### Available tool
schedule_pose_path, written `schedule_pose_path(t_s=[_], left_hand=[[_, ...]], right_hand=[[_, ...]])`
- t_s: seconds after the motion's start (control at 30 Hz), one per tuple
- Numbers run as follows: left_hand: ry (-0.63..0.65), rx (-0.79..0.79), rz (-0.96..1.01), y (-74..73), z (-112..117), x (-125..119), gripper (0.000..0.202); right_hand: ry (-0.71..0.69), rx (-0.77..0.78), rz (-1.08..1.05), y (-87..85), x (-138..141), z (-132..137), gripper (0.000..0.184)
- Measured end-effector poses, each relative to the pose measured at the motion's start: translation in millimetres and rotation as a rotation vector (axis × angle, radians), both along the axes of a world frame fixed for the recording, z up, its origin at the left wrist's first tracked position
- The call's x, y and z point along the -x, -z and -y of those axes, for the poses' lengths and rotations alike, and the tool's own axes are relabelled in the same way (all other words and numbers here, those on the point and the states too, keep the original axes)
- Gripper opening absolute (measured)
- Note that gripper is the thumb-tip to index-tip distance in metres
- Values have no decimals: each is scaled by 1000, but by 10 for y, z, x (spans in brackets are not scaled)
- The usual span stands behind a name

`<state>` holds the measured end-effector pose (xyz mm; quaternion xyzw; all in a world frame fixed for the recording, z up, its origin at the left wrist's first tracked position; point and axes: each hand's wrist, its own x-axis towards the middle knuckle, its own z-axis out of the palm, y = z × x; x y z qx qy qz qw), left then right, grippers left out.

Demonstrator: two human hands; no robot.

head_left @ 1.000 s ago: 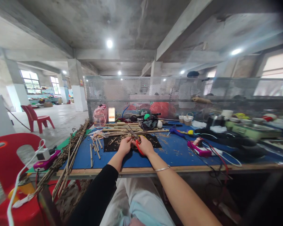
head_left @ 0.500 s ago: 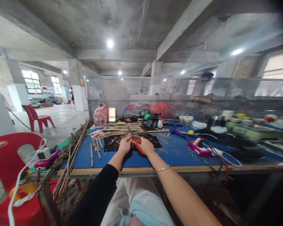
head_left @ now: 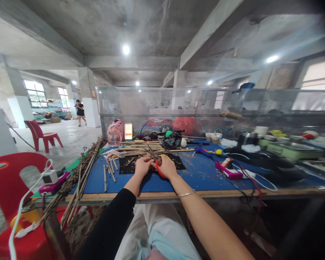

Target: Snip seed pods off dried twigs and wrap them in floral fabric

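Observation:
My right hand [head_left: 166, 167] is closed round the red handles of a pair of scissors [head_left: 153, 154], whose blades point away and to the left. Close against it, my left hand [head_left: 143, 166] has its fingers pinched together; what they hold is hidden. Both hands are over a black mat [head_left: 128, 164] strewn with pale chips and shavings. Left of the mat lie several short cut sticks [head_left: 110, 172]. Behind it, longer sticks [head_left: 141, 147] lie across the blue table [head_left: 200, 182].
Long dried stalks [head_left: 82, 169] hang over the table's left edge. A glue gun [head_left: 203, 151] and purple power strip [head_left: 230, 172] with cables lie to the right. A mesh screen [head_left: 151, 103] stands behind. Red chairs [head_left: 16, 169] are at left; a person [head_left: 80, 112] is far off.
The scissors' blades have swung a little, and their tips now sit apart. My left hand has shifted slightly left. A distant person has come out from behind the pillar.

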<state>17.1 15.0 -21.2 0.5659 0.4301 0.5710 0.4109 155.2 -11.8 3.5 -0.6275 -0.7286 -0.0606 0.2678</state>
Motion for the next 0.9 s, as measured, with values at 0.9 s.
schedule_pose_path(t_s=[0.9], left_hand=[[61,66,42,-70,70,-11,19]], right_hand=[[-44,65,-75,12,0,3,54]])
